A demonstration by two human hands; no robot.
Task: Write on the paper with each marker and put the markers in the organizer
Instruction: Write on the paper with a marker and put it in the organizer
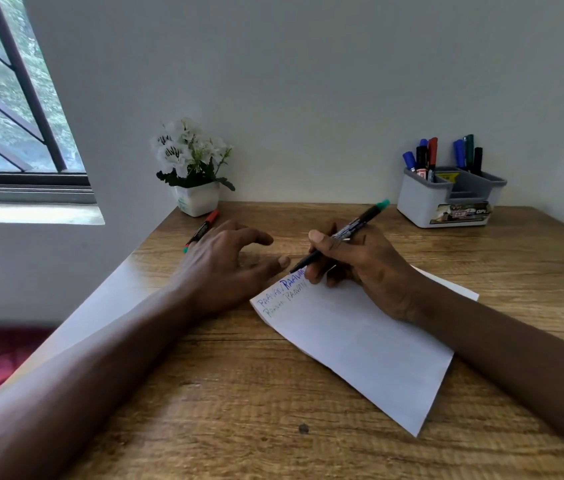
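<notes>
gripping a green-capped marker (339, 235), the right hand (360, 268) sets its tip on the paper (360, 341) at mid-table; the left hand (228, 268) rests spread beside it, organizer (447, 199) far right.

Two bare forearms enter from the lower edge of the view. No sleeves cover either forearm up to the frame edge. The left hand (228, 268) and right hand (360, 268) carry no rings, watch, bracelets or gloves. Visible fingernails are short and unpainted.
</notes>
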